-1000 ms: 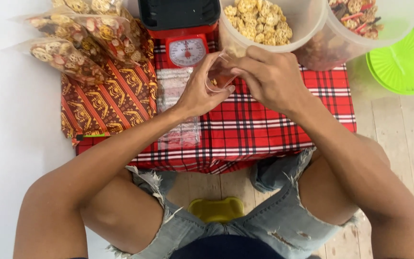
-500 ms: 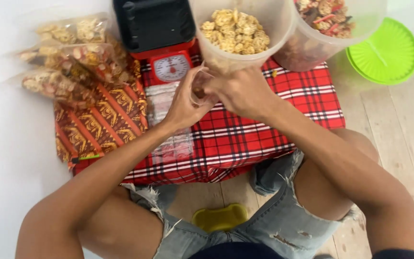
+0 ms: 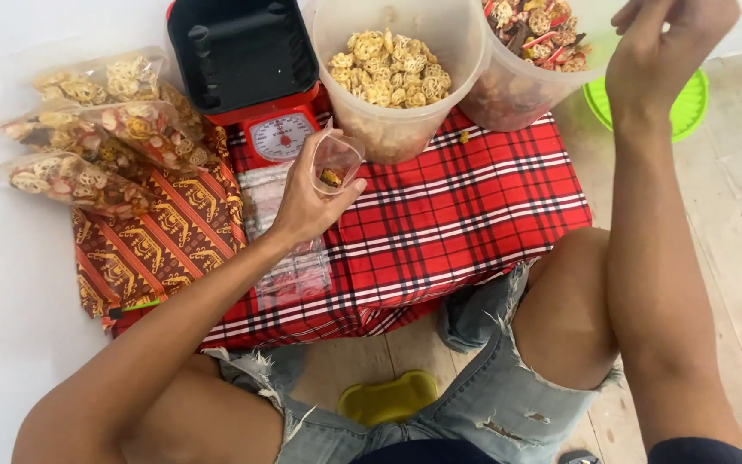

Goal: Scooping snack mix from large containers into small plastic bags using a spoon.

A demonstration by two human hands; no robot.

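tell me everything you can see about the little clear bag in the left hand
The small clear plastic bag is thin, glossy and see-through, held mouth-open and roughly upright by the left hand, whose fingers pinch its near side. It is almost empty: only a few brownish snack pieces sit at the bottom. It hangs above the red plaid cloth, in front of the red kitchen scale and beside the tub of pale snacks, touching nothing but the hand.

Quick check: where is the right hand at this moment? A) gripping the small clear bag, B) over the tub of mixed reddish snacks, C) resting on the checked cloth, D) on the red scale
B: the right hand hangs over the tub of mixed reddish snacks, while the left hand alone holds the small clear bag.
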